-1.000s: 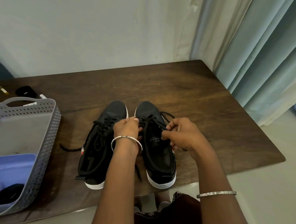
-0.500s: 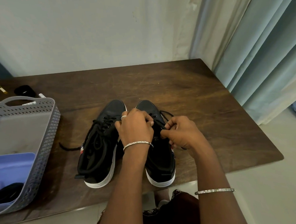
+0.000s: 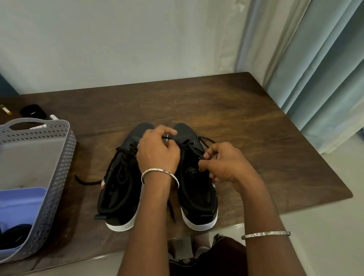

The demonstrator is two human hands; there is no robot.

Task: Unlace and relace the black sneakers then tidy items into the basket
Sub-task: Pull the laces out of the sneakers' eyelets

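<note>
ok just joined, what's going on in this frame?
A person is working the lace of the right sneaker, one of a black pair on a wooden table. The left hand pinches the lace near the toe end. The right hand pinches it at the shoe's outer side. The left sneaker sits alongside, loosely laced, with one end trailing toward the grey basket. Neither shoe is in the basket yet.

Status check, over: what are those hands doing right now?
Left hand, right hand both pinching lace on right sneaker. Left sneaker alongside. Nothing in the way.
</note>
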